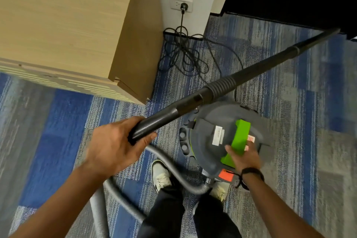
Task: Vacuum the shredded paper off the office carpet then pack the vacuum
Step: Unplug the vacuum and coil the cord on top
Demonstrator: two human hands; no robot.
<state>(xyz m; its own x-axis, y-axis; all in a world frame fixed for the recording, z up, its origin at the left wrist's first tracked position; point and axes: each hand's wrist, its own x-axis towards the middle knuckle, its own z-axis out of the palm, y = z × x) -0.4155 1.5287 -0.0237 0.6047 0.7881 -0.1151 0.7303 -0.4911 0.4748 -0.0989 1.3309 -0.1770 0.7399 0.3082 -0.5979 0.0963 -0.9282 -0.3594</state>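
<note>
The blue and grey striped carpet (301,114) is filling most of the view, and motion blur is making its lower left part hard to read; I cannot make out any paper shreds on it. A light wooden cabinet (63,23) is standing at the upper left, and its top is cut off by the frame edge. At the upper right a black area is hiding the far end of the floor.

The canister vacuum (216,121) is sitting on the carpet just in front of the person's shoes (161,177), its grey round body carrying a bright green handle (240,137). The right hand (244,158) is gripping this handle, with the fingers curled under it and partly hidden. The left hand (112,145) is clamping around the near end of the black wand (241,79), which is reaching up and right until its tip is disappearing against the black area. The grey ribbed hose (173,172) is curving past the legs and leaving the frame at the bottom.

A tangled black power cord (185,54) is lying by the wall, plugged into the white socket (181,4).
</note>
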